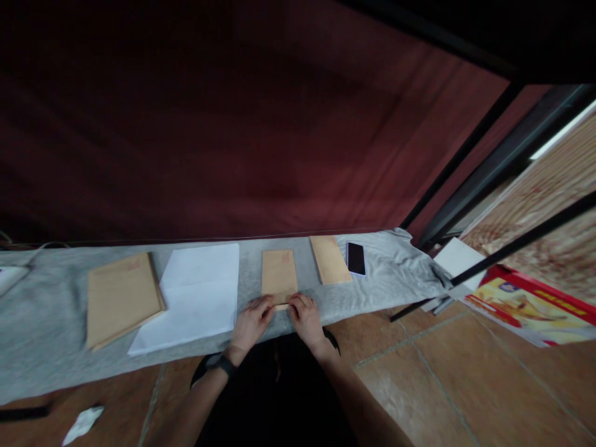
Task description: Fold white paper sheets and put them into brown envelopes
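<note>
A brown paper envelope (279,271) lies upright in front of me on the grey cloth, with faint red print near its top right corner. My left hand (254,320), with a dark watch on its wrist, pinches the left side of the envelope's near edge. On the right side of that same edge, my right hand (306,315) has its fingers closed. A narrow lighter strip shows between the fingertips, where the edge looks folded. To the right lies another brown envelope (330,259). White paper sheets (200,288) are spread out left of my hands.
A stack of brown envelopes (121,295) overlaps the white sheets at the left. A phone (356,258) rests on the grey cloth (395,267) at the right. A red and yellow box (531,307) stands beyond the table's right end. Crumpled white paper (84,423) is on the tiled floor.
</note>
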Available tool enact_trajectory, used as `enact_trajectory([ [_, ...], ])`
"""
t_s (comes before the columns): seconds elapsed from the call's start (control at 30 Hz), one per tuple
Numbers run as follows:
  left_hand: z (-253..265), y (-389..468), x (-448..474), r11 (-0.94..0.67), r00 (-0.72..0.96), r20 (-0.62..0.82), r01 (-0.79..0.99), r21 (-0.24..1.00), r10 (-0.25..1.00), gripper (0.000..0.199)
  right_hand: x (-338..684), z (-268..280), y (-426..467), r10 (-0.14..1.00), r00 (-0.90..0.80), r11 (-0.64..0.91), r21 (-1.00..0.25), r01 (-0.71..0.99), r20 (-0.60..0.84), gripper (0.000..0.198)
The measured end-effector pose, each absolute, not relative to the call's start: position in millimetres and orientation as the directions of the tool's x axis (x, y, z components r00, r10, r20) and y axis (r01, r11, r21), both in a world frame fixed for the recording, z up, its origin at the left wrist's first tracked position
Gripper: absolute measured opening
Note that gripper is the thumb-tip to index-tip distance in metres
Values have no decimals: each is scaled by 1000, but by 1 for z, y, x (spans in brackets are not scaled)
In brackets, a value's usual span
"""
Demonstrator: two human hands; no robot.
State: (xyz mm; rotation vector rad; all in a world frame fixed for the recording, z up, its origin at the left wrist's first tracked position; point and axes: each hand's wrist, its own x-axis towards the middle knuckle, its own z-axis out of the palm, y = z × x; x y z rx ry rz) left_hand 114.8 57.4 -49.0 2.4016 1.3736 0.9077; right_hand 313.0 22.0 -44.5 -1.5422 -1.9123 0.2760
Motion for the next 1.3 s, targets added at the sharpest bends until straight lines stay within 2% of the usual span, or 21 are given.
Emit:
enact_trajectory([
  [0.13,-48,58,115,-545,395,382,684,485,835,27,305,-48,2,890,-211,395,-456,798,403,40],
  [0.27,-47,58,116,-518,378,359,697,497,853,27,297,-53,-14,864,-346,480,-387,787,367,48],
  [0.67,-46,58,117,-510,367,360,701,500,858,27,290,-57,-17,888,-282,392,-277,877,364,51],
  [1.3,-52,56,117,-509,364,367,719,474,856,31,288,-62,-18,899,-209,310,-225,923,384,51],
])
